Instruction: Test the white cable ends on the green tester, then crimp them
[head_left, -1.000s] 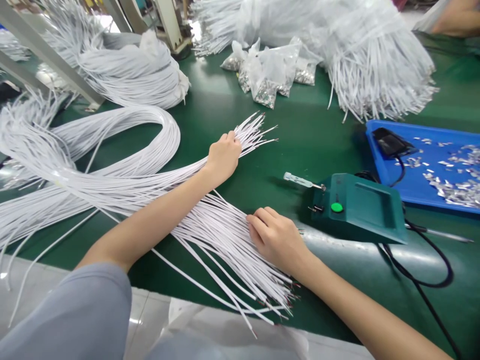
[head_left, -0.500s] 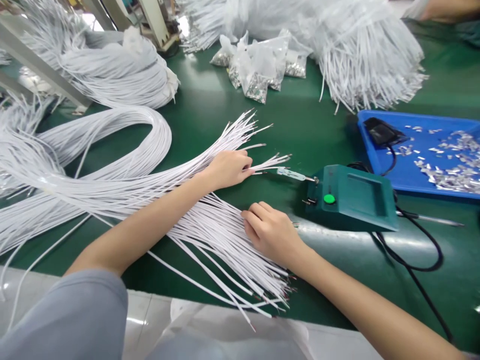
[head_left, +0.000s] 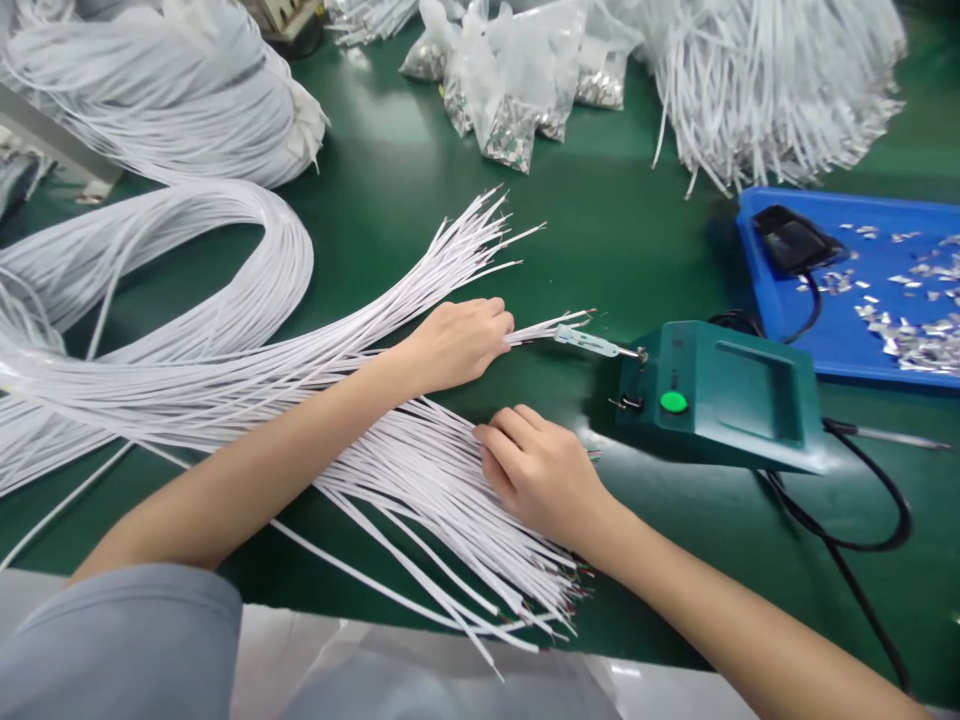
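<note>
My left hand (head_left: 471,340) is closed around a few white cables (head_left: 536,330), whose ends stick out to the right towards the green device (head_left: 742,400). Above that hand fans out a larger bunch of white cables (head_left: 457,250) with bare tips. Curled over the lower bunch of white cables (head_left: 450,500) is my right hand (head_left: 536,475), its fingertips on the cables at the bunch's upper edge. Coloured wire tips poke out just behind its knuckles. How many cables it grips is hidden.
A pale blue plastic piece (head_left: 589,342) sticks out from the device's left side. Behind it a blue tray (head_left: 847,365) holds small metal pieces and a black object. Bags of metal parts (head_left: 517,110) and coiled cables (head_left: 262,240) lie further back. A black cord (head_left: 904,520) loops at right.
The view has shifted slightly, tilting down and closer. Both hands stay almost in place on the cables; my left hand still holds its few cables, their ends slightly nearer the plastic piece.
</note>
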